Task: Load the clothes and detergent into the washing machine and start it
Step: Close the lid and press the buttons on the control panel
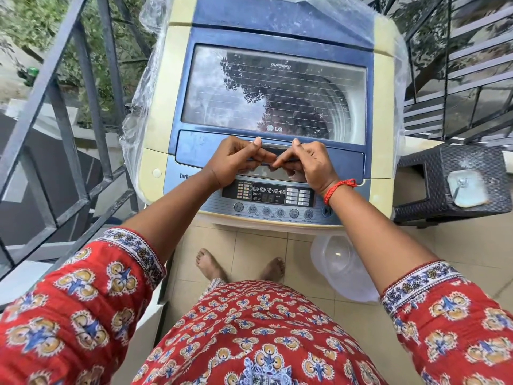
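Here we are standing square to the washing machine (273,112), both hands meeting on the lid handle (270,154) that is running left to right along the lid's near edge. Our left hand (238,162) and right hand (302,162) are curling their fingers under the handle with thumbs lying on top, touching at its middle, so neither is nearer. The lid (273,90) is lying shut, stretching away from our hands toward its far edge, where it will likely fold upward. The control panel (273,198) is sitting just under our wrists. Clothes and detergent are not showing.
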